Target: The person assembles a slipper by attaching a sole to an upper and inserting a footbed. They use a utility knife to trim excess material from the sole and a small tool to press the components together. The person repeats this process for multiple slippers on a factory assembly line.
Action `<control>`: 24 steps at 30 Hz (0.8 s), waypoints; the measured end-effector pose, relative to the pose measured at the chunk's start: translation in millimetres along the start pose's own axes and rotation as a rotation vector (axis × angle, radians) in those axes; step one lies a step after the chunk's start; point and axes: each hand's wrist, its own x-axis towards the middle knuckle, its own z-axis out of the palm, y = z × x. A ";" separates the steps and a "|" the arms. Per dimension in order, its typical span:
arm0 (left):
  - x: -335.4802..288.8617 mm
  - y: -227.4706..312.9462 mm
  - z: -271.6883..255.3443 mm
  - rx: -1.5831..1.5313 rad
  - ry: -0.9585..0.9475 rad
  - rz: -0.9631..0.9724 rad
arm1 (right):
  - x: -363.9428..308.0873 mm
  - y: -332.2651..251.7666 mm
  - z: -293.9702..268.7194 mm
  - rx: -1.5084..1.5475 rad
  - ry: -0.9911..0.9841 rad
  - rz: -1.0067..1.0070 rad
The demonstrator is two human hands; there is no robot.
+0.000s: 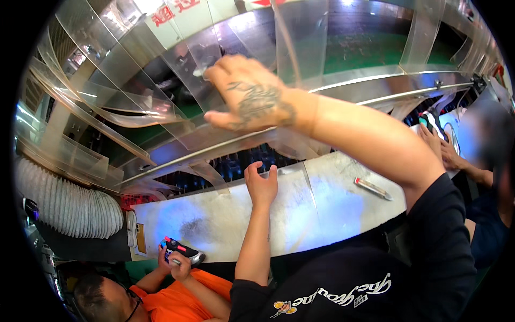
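Note:
My right hand (248, 95), with a tattoo on its back, is raised across the clear plastic strip curtain (196, 99). Its thumb stands away from the fingers and nothing shows in it; whether the fingertips touch a strip I cannot tell. Lower down, my left hand (261, 182) hovers by the far edge of the pale worktable (257, 228). Thumb and fingers there are bent and apart, with no object between them. On the table's right side lies a slim tube-like tool or marker (373, 189) with a red end.
A metal rail (370, 99) runs along the strips, above a dark roller-like conveyor (236, 165). At left are a white ribbed duct (80, 206) and a gold phone (141, 238). An orange-shirted person holds a dark shoe (185, 251); at right another person handles a shoe (431, 122).

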 end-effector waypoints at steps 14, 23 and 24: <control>49.9 -32.6 22.1 0.242 -0.118 0.164 | -33.4 38.7 -48.1 -0.102 -0.161 -0.178; 126.0 -16.6 79.2 0.460 -0.291 0.246 | -152.6 153.4 -253.1 -0.684 -0.284 0.215; 136.6 -28.0 96.8 0.461 -0.300 0.337 | -176.8 175.4 -271.2 -0.730 -0.330 0.343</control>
